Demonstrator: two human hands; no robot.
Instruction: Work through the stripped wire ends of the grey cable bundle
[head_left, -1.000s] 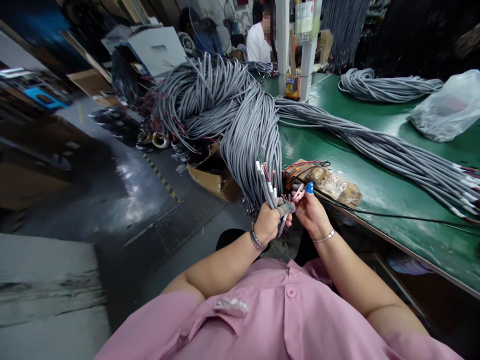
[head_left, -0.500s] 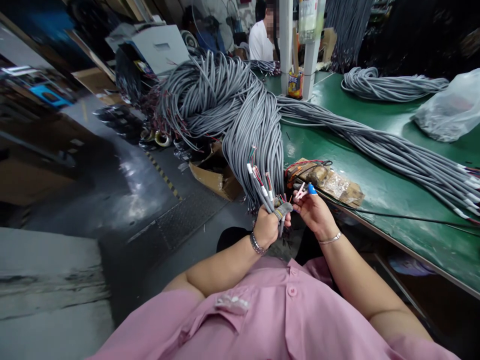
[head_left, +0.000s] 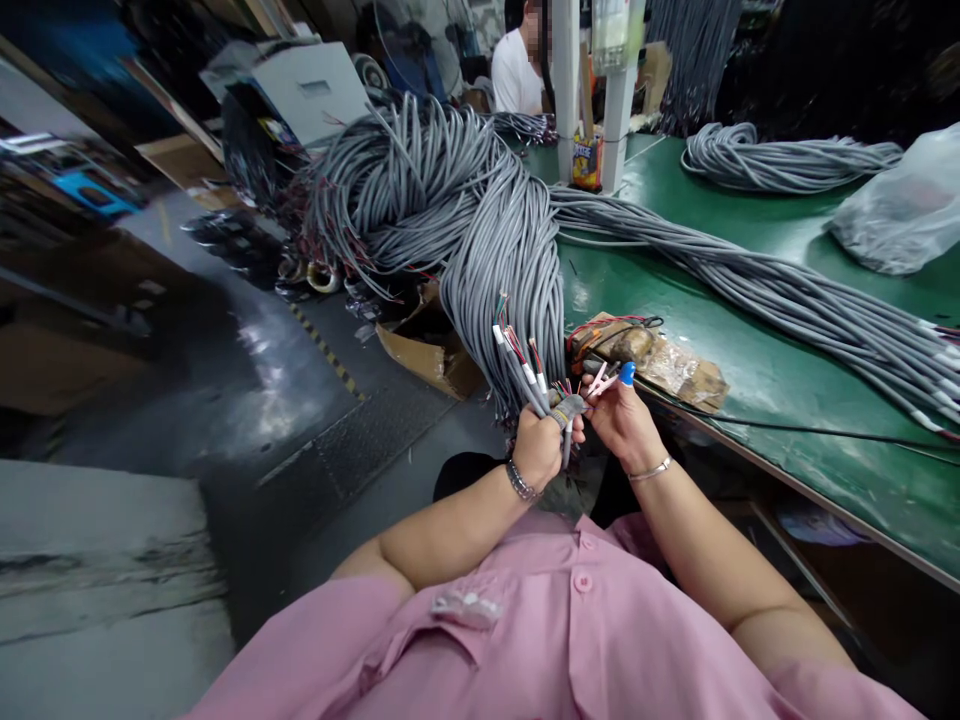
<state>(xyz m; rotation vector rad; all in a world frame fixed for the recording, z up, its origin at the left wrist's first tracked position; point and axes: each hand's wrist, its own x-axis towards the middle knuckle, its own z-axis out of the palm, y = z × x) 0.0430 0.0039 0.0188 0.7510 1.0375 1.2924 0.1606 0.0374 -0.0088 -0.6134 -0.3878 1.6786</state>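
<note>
My left hand [head_left: 541, 445] is closed around several grey cables [head_left: 526, 385], whose white-banded ends fan upward with thin coloured wires showing. A grey cover with a yellow stripe [head_left: 568, 408] is on its thumb. Short coloured wires [head_left: 568, 388] stick out just above that thumb. Close on the right, my right hand [head_left: 624, 425] pinches a small pink clip-like tool [head_left: 598, 382], its tip beside the left thumb and the wires. Blue wrapping [head_left: 627, 373] covers a fingertip of the right hand. Whether the tool touches a wire is too small to tell.
A big heap of grey cable [head_left: 502, 240] hangs over the edge of the green table [head_left: 757, 350]. A taped wooden block [head_left: 660, 365] lies near that edge. An open cardboard box [head_left: 424, 355] stands on the floor. Behind a post [head_left: 568, 100] sits a person in white [head_left: 516, 75].
Both hands have stayed close together. The right hand and pink tool have shifted very slightly, and the left hand has moved a little to the right; the cables remain held.
</note>
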